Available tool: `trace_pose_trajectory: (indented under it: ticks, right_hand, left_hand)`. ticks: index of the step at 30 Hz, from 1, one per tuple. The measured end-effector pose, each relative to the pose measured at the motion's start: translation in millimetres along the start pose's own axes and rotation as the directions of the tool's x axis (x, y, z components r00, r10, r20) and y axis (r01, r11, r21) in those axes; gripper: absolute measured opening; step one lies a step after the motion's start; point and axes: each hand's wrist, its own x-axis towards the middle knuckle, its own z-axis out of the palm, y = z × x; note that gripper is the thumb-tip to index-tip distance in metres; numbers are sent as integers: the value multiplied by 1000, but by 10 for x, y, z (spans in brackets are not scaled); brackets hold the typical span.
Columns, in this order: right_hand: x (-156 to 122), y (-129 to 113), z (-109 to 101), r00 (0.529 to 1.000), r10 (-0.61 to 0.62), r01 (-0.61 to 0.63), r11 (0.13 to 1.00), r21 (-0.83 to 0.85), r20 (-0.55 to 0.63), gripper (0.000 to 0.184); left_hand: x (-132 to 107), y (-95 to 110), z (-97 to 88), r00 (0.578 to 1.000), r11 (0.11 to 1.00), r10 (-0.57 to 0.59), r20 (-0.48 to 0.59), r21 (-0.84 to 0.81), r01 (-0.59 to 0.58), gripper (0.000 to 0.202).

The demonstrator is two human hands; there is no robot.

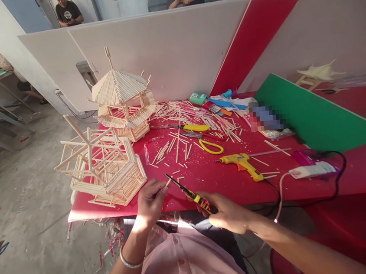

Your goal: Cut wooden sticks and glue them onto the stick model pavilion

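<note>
Near the table's front edge, my left hand [149,200] pinches a short wooden stick [168,183] between thumb and fingers. My right hand [226,211] is wrapped round the yellow-and-black handle of a utility knife [196,198]. Its dark blade points up and left and lies at the stick's end; whether it cuts into the wood I cannot tell. Left of my hands stands an open stick-built frame [108,175] with six sides. Behind it rises a pagoda model [119,91] of the same sticks, with a pointed roof.
On the red table [189,197] lie scattered sticks [180,111], yellow-handled scissors [210,146] and a yellow glue gun [243,165] with its cord. A white power strip [312,170] lies at right. A green board [318,114] leans behind; white panels [161,56] close off the back.
</note>
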Motion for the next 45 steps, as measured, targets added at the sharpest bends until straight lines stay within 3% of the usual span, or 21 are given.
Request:
trace_pose_trajectory:
  ticks: [3,6,10,14,23,30,34,37,41,43,45]
  right_hand:
    - [-10,36,3,999,-35,35,999,-38,-2,33]
    - [-4,134,34,992,-109,95,974,-207,-58,59]
    - [34,309,118,975,-74,-43,860,-508,-208,81]
    - [83,335,184,969,-96,-62,794,-604,-226,80]
    - [133,201,274,981,-59,-71,777,-625,-185,79]
    - [155,176,304,955,-194,19,793,-609,-223,73]
    - [160,226,277,960,-169,-4,789,-615,-224,66]
    - [141,308,231,970,-154,6,790,-613,-189,70]
    - [109,389,157,978,-142,20,789,-614,-150,82]
    - [100,394,131,972,-185,58,792,-608,-148,82]
    - [95,379,118,964,-230,106,798,-593,-138,78]
  left_hand:
    - [-21,-20,-1,1000,998,-28,9,-65,28,25]
    - [-36,-14,13,997,991,-82,-9,-110,80,25]
    - [-35,10,18,996,993,-84,-25,-88,82,23]
    - [-37,5,14,998,999,-32,-49,-32,30,20]
    - [-72,-26,62,988,995,72,-135,85,-60,25]
    - [-94,-11,93,987,989,85,-135,132,-67,30]
    - [-109,-43,100,991,998,-11,-132,52,18,29]
    - [-100,-84,68,982,975,-185,-46,-135,178,24]
    - [-75,-105,22,870,736,-433,234,-465,492,34]
    - [-64,-95,10,831,634,-462,309,-541,553,39]
    - [-54,-79,2,819,589,-459,345,-571,571,40]
